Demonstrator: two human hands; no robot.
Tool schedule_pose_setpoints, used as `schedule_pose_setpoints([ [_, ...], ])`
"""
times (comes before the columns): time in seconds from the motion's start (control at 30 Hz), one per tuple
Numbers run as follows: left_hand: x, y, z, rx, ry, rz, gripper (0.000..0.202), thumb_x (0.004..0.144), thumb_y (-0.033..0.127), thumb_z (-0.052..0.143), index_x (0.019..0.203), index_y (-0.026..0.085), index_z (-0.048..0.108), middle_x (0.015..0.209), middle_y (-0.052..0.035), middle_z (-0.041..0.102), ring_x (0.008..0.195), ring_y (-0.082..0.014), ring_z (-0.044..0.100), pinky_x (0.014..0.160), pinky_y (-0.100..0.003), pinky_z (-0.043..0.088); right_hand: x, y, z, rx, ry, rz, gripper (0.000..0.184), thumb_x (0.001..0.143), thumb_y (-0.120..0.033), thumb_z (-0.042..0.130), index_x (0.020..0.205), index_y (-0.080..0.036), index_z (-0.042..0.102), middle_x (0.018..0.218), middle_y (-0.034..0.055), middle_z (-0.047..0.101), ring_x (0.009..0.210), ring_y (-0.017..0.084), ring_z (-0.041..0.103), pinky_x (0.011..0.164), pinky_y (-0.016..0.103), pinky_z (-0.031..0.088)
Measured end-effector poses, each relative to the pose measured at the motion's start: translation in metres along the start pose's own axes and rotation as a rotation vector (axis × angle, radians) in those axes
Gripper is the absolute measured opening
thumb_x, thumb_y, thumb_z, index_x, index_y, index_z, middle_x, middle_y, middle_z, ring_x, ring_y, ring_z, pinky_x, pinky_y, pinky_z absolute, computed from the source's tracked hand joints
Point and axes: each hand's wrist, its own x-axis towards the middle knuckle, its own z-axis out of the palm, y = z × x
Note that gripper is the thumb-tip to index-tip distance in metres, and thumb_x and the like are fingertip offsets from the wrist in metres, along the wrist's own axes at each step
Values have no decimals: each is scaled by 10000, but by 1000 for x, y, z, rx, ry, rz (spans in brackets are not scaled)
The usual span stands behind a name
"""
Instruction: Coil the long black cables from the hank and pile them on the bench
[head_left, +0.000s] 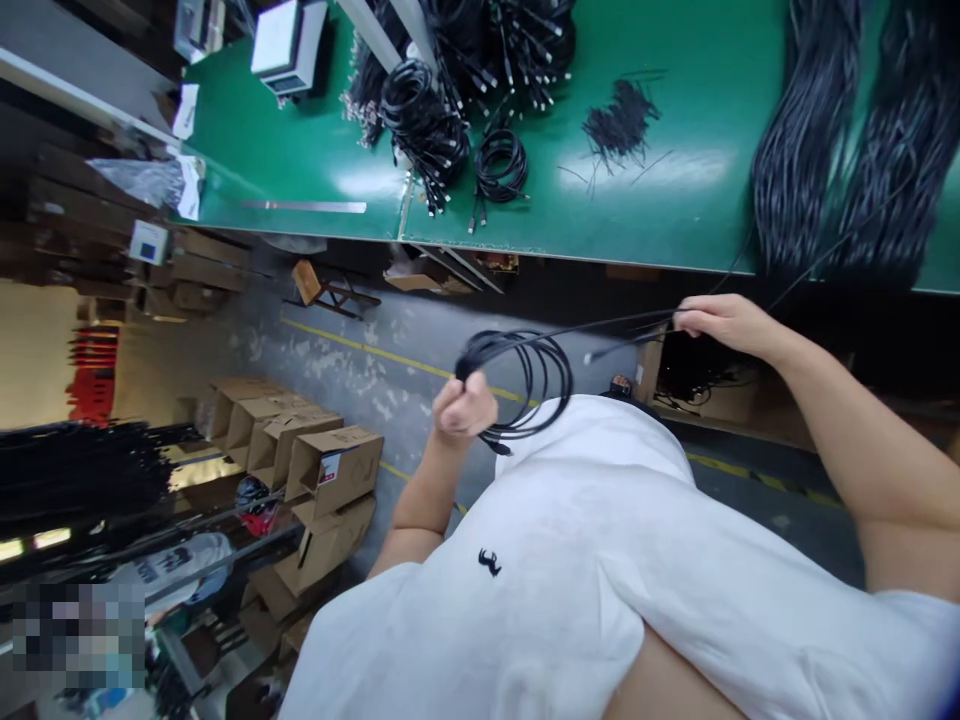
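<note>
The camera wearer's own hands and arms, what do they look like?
The left hand and right hand are ungloved, and the forearms are bare. The white shirt has short sleeves and a small black emblem.

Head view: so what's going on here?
The person's left hand holds a coiled black cable, while the right hand pinches black strands stretched out from it. On the green table, another coil lies near the edge, with a pile of short black pieces and long black bundles to its right.
</note>
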Motion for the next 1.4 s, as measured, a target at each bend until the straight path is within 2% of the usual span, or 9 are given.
schedule_pose_setpoints([
  [0.13,-4,18,-7,-127,261,251,350,953,475,456,844,235,685,312,135,104,213,-31,18,262,-149,88,-11,57,-2,-186,53,59,214,883,-404,561,853,-196,601,989,160,678,924,223,590,845,344,391],
  [0.27,4,28,3,-153,377,282,308,990,352,433,1174,251,658,449,104,439,269,-12,228,317,-134,208,-18,66,24,-291,18,143,299,961,-444,416,844,-217,572,857,141,688,739,227,611,690,343,402],
  [0.5,35,2,-2,180,214,-64,366,801,355,751,1074,128,660,881,-83,736,757,-135,705,648,-200,527,-33,-34,69,-788,-124,-342,245,934,-176,364,869,-215,597,786,95,611,605,183,546,516,311,225],
  [0.63,51,-36,-1,294,69,-175,453,731,452,801,995,111,661,1000,-153,739,945,-223,713,848,-326,540,-10,-95,78,-826,-190,-607,231,927,-129,404,875,-168,626,790,67,598,624,153,538,556,298,270],
  [0.8,50,-48,4,363,-244,-348,501,714,511,791,984,99,697,765,-72,692,749,-167,661,832,-343,522,16,-115,80,-878,-89,-655,210,939,-167,437,880,-152,638,912,104,643,737,188,588,659,313,363],
  [0.9,47,-42,9,340,-414,-436,481,720,532,775,963,119,727,630,-5,577,639,-133,572,725,-302,508,14,-118,89,-807,35,-695,267,939,-169,432,1111,-141,635,1231,173,609,1003,243,610,858,374,415],
  [1.0,43,-33,17,407,-567,-521,430,674,496,814,912,143,748,630,-19,572,629,-152,555,629,-292,475,14,-125,100,-731,-90,-809,335,920,-125,413,1171,-165,631,1236,149,633,1106,250,592,1023,453,357],
  [1.17,32,-5,15,266,-382,-416,410,727,487,783,811,109,648,534,56,394,455,-57,356,437,-199,317,33,-130,98,-480,-116,-416,188,877,-198,508,971,-177,669,846,61,694,773,174,628,693,274,429],
  [1.4,17,24,-24,31,-270,-137,398,761,483,764,739,139,567,499,113,228,394,-26,200,369,-143,263,52,-123,136,821,-147,27,353,713,-458,777,829,-168,611,522,-79,423,495,87,468,673,308,521],
])
